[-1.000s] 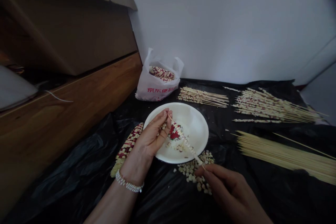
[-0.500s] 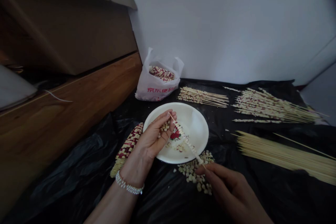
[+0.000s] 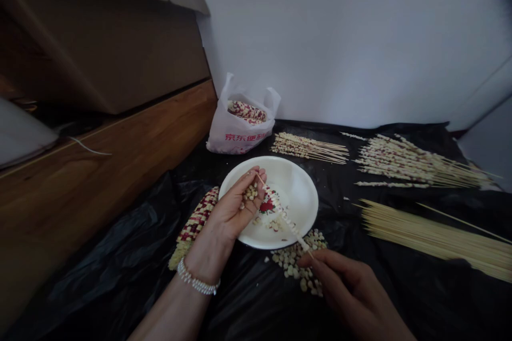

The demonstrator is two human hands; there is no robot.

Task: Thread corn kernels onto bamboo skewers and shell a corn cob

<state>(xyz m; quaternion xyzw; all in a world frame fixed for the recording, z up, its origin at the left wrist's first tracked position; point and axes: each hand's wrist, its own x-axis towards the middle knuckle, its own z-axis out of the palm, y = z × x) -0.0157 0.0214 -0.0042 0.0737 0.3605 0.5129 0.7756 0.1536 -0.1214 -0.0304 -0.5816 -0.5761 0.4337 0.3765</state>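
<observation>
My left hand (image 3: 240, 202) is cupped, palm up, over the white bowl (image 3: 306, 192), with loose corn kernels (image 3: 250, 192) in its palm. Its thumb and fingertips close in at the bare tip of a skewer strung with corn kernels (image 3: 286, 218). Whether a single kernel is pinched there is too small to see. My right hand (image 3: 340, 277) pinches the lower end of that skewer, which slants up to the left across the bowl. More kernels and a red printed pattern show in the bowl. Beside my left wrist lies a red-and-cream corn cob (image 3: 199, 216), partly stripped.
A pile of kernels (image 3: 298, 261) lies before the bowl. Behind stands a plastic bag (image 3: 240, 136) of cobs. Filled skewers (image 3: 306, 148) and a larger heap of filled skewers (image 3: 404, 160) lie right of it. Bare skewers (image 3: 432, 234) lie nearer on the black plastic sheet (image 3: 136, 256).
My left fingers have shifted slightly left and opened a little at the skewer's tip, showing more of the kernels in the palm. My right hand and the skewer stay nearly in place.
</observation>
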